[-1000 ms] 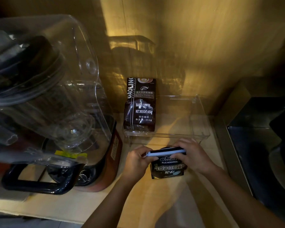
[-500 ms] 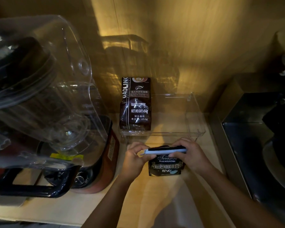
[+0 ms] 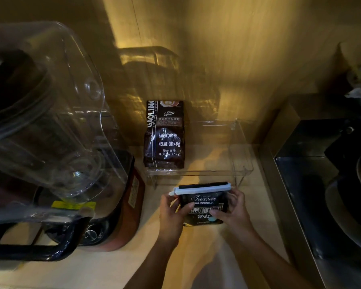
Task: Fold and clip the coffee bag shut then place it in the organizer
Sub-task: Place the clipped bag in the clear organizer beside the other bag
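A small black coffee bag [image 3: 203, 202] labelled "Treasure Blue Mountain" stands upright just in front of the clear organizer [image 3: 243, 155]. A long white clip [image 3: 202, 189] runs across its folded top. My left hand [image 3: 172, 213] grips the bag's left side and my right hand [image 3: 231, 209] grips its right side, both below the clip. Whether the bag's base touches the counter I cannot tell.
A taller dark "Baked Coffee" bag [image 3: 165, 135] stands in the organizer's left part. A large blender with a clear cover [image 3: 50, 122] fills the left. A dark metal stove surface [image 3: 325, 184] lies to the right, the wooden wall behind.
Both hands have slid down from the clip at the bag's top to its sides. The clip now stays on the folded top by itself.
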{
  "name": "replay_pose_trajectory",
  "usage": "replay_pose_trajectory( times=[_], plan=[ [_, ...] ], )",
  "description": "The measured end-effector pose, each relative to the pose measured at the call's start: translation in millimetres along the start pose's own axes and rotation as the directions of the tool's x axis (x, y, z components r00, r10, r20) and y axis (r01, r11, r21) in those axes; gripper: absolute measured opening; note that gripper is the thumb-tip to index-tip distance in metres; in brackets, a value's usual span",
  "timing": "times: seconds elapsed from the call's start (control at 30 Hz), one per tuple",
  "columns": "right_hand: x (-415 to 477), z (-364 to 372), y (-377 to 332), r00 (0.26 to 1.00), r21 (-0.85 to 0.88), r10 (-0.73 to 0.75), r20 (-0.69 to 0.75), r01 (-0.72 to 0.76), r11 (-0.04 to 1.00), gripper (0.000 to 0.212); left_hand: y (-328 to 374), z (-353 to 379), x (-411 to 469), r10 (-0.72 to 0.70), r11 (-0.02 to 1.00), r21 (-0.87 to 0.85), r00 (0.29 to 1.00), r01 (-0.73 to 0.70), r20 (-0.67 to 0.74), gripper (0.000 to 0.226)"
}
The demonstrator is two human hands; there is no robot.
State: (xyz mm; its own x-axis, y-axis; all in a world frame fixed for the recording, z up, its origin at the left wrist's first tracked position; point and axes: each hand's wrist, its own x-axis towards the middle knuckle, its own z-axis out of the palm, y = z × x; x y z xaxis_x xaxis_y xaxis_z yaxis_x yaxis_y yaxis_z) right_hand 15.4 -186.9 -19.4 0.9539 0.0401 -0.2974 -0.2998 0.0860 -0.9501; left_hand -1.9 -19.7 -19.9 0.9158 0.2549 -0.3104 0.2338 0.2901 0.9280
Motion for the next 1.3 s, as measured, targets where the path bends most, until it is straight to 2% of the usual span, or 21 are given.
replay_pose_trajectory(
  times=[0.1, 0.3, 0.5, 0.57, 0.73, 0.9, 1.0, 1.17, 1.3],
  plan=[
    [-5, 3, 3, 0.998, -0.075, -0.035, -0.052, 0.031, 0.997, 0.053, -4, 6, -8, 0.089, 0.984, 0.159, 0.996, -0.085, -0.017, 0.025],
    [-9, 9, 7, 0.992, -0.17, -0.056, -0.11, 0.037, 0.985, 0.032, -6, 15, -17, 0.173, 0.915, 0.385, 0.98, -0.121, -0.103, 0.023],
    [-14, 8, 4, 0.96, -0.458, -0.257, -0.115, 0.178, 0.871, 0.022, 0, 24, -19, 0.15, 0.945, 0.32, 0.959, -0.067, -0.242, 0.029],
    [-16, 7, -2, 0.949, -0.505, -0.303, -0.093, 0.217, 0.835, 0.02, 6, 26, -20, 0.152, 0.948, 0.313, 0.952, -0.064, -0.267, 0.033],
    [-20, 2, -33, 0.928, -0.509, -0.363, -0.079, 0.276, 0.815, 0.02, 35, 31, -30, 0.201, 0.955, 0.262, 0.955, -0.142, -0.217, 0.029],
    [-17, -3, -82, 0.866, -0.524, -0.499, -0.043, 0.406, 0.749, 0.021, 82, 48, -33, 0.191, 0.981, 0.066, 0.958, -0.18, -0.212, 0.03],
    [-18, -5, -107, 0.825, -0.524, -0.564, -0.041, 0.463, 0.715, 0.022, 108, 57, -36, 0.191, 0.98, -0.031, 0.971, -0.198, -0.143, 0.032],
    [-10, -9, -147, 0.761, -0.505, -0.648, -0.035, 0.546, 0.668, 0.024, 143, 75, -27, 0.216, 0.967, -0.11, 0.97, -0.228, -0.108, 0.035],
    [19, -8, -168, 0.729, -0.535, -0.681, -0.068, 0.55, 0.642, 0.028, 163, 90, 3, 0.241, 0.963, -0.099, 0.966, -0.25, -0.092, 0.041]
  ],
)
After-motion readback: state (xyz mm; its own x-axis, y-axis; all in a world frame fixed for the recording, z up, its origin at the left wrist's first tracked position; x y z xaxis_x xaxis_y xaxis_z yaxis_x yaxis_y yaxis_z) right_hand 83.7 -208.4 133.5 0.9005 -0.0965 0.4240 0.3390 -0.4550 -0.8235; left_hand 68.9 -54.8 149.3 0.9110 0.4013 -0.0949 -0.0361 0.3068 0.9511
